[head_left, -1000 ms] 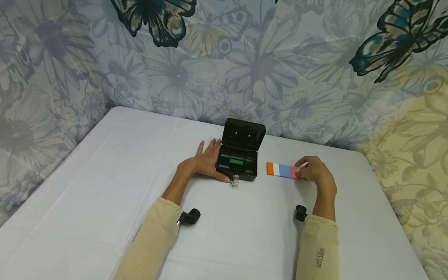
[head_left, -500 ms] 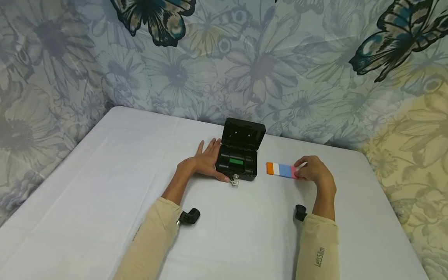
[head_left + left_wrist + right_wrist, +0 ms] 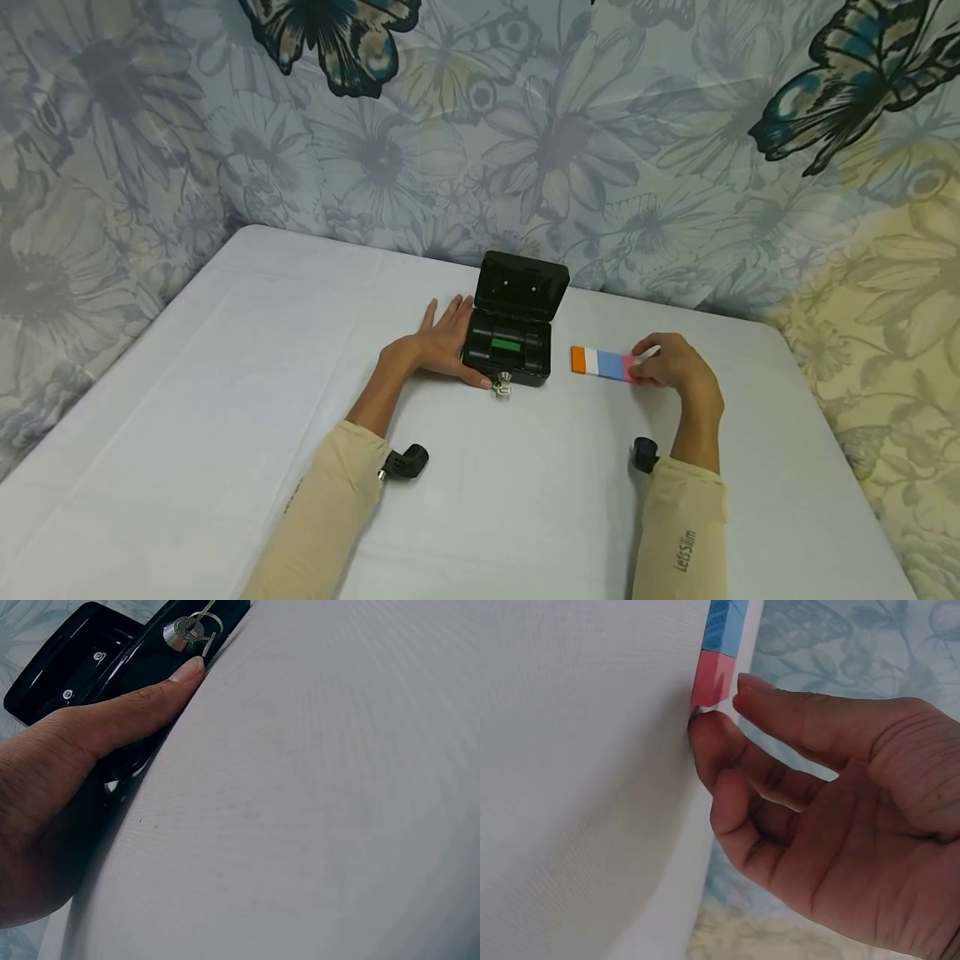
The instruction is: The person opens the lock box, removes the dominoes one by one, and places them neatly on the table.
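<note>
A black cash box (image 3: 508, 367) stands on the table with its lid (image 3: 522, 286) raised. A green piece (image 3: 506, 344) lies inside it. Keys on a ring (image 3: 196, 626) hang from the front lock. My left hand (image 3: 442, 343) rests against the box's left side, fingers spread and thumb along the front by the keys. To the right lies a row of orange (image 3: 578, 360), white (image 3: 592, 362), blue (image 3: 611, 367) and pink blocks (image 3: 712, 677). My right hand (image 3: 671, 362) has thumb and finger at the pink end, other fingers curled; the exact contact is partly hidden.
The table (image 3: 480, 517) wears a white cloth. Behind its far edge hangs a flowered, butterfly-printed backdrop (image 3: 562, 142). A black camera (image 3: 407, 461) sits at the left wrist, another black camera (image 3: 645, 455) at the right wrist.
</note>
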A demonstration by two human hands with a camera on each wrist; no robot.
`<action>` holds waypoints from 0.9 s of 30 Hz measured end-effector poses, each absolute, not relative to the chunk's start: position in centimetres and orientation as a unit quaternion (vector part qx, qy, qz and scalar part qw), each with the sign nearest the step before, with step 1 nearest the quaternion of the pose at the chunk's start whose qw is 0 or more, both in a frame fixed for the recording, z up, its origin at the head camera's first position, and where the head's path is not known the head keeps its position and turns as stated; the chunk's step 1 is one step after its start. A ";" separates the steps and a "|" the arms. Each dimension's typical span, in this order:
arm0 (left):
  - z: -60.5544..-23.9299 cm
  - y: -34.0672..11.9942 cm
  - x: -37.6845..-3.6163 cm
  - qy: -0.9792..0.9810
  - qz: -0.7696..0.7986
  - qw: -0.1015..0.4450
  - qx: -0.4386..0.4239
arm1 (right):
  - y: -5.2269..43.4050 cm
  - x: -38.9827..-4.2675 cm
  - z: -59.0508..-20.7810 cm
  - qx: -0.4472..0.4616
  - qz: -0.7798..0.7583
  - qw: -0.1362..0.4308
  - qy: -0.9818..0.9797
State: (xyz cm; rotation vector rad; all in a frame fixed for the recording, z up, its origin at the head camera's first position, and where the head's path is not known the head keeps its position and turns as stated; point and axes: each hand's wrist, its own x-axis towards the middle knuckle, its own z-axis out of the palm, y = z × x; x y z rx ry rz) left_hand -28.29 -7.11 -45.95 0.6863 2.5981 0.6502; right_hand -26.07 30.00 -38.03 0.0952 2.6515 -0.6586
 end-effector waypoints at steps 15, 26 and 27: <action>-45.6 -7.2 -28.1 0.922 0.231 0.189 0.245 | 28.8 -25.3 -36.2 0.016 -0.260 0.165 0.951; -45.2 -7.4 -27.9 0.920 0.234 0.186 0.254 | 27.2 -25.4 -35.5 -0.006 -0.256 0.153 0.954; -45.2 -7.4 -27.9 0.920 0.235 0.186 0.254 | 27.1 -25.5 -35.5 -0.008 -0.256 0.152 0.955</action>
